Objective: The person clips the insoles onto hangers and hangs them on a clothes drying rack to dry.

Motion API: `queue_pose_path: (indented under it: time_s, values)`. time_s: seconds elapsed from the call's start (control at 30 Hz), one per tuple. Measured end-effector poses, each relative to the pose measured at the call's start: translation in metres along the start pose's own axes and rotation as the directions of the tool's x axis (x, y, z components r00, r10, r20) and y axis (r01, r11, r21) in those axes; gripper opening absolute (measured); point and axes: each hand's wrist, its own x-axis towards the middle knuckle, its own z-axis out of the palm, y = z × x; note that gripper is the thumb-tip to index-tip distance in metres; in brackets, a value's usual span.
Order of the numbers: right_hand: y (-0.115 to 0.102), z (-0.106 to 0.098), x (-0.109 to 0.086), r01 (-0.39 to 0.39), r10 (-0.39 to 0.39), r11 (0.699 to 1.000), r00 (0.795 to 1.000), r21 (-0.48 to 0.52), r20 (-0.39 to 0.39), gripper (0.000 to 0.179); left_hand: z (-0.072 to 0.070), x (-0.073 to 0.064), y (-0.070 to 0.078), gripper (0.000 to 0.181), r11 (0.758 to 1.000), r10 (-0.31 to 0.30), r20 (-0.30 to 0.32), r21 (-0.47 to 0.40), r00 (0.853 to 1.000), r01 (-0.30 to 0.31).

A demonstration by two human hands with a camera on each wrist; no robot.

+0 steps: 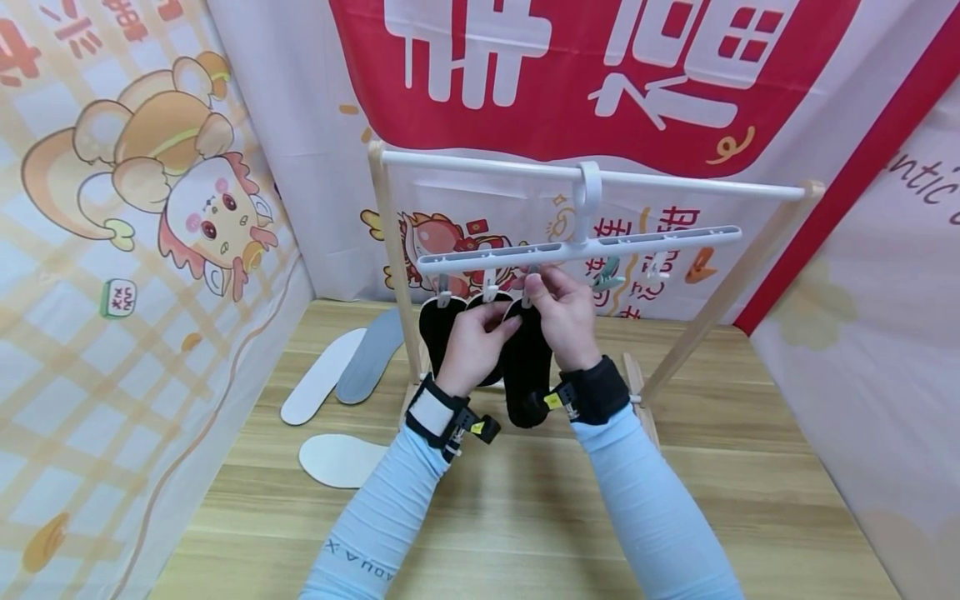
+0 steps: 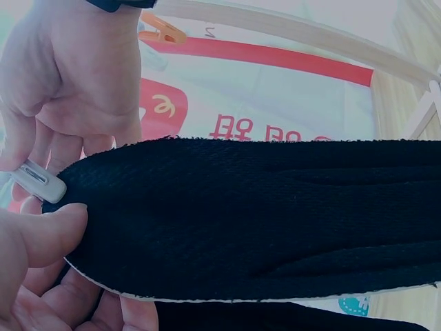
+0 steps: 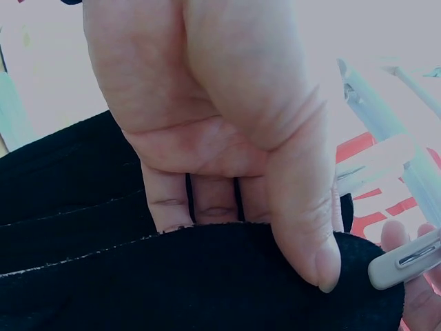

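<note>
A black insole (image 1: 527, 375) hangs under the white clip hanger (image 1: 487, 258). At its top, my left hand (image 1: 471, 350) pinches the edge, thumb on the black face and fingers behind. My right hand (image 1: 570, 323) grips the pale clip (image 2: 43, 182) at that insole's end, thumb on the lever. The clip's tip overlaps the insole's end in both wrist views. To the left, two more black insoles hang from clips; the outer insole (image 1: 437, 325) shows beside my left hand, while the other is partly hidden behind it.
The hanger hooks over the white rail (image 1: 487, 164) of a wooden-legged rack. Teal (image 1: 606, 273), white (image 1: 657, 265) and orange (image 1: 701, 265) clips hang at right. On the table (image 1: 750, 467), a white insole (image 1: 322, 379), a grey insole (image 1: 370, 358) and another white insole (image 1: 341, 460) lie at left.
</note>
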Motion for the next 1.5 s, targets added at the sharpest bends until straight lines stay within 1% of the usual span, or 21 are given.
queue_pose_path:
  time_s: [0.23,0.4,0.53,0.63,0.8,1.03,1.2,1.3,1.5]
  values:
    - [0.0,0.001,0.0,0.019,-0.019,1.0,1.0,0.019,0.007,0.028,0.0,0.0,0.003,0.018,1.0,-0.016,-0.009,-0.017,1.0,0.016]
    - [0.0,0.001,0.0,0.037,-0.039,0.998,0.999,0.053,0.033,0.029,-0.001,0.0,0.005,0.018,1.0,-0.012,-0.015,-0.021,1.0,0.012]
    - [0.001,0.002,0.0,0.035,-0.04,0.996,0.998,0.088,0.056,0.029,-0.001,0.001,0.005,0.018,1.0,-0.007,-0.021,-0.023,1.0,0.007]
    - [0.002,0.003,0.0,0.026,-0.032,0.996,0.997,0.087,0.064,0.028,-0.002,0.0,0.005,0.018,1.0,-0.006,-0.022,-0.026,1.0,0.006]
    - [0.002,0.003,0.0,0.002,-0.006,0.998,0.997,0.063,0.074,0.029,-0.001,-0.001,0.003,0.019,0.999,-0.02,-0.02,-0.034,1.0,0.02]
    - [0.002,0.0,0.0,-0.037,0.037,0.999,0.995,0.001,0.09,0.032,-0.001,-0.003,0.0,0.022,0.998,-0.051,-0.019,-0.032,0.999,0.05]
    - [0.004,-0.001,0.001,-0.034,0.035,0.999,0.996,-0.015,0.084,0.034,-0.001,-0.005,-0.004,0.024,0.998,-0.055,-0.022,-0.021,0.998,0.055]
    - [0.005,-0.002,0.001,-0.036,0.039,0.999,0.997,-0.04,0.073,0.035,-0.001,-0.005,-0.006,0.027,0.998,-0.062,-0.024,-0.012,0.998,0.062]
    - [0.005,-0.003,0.003,-0.05,0.054,0.996,0.997,-0.072,0.058,0.041,-0.001,-0.007,-0.011,0.032,0.996,-0.092,-0.024,-0.006,0.995,0.092]
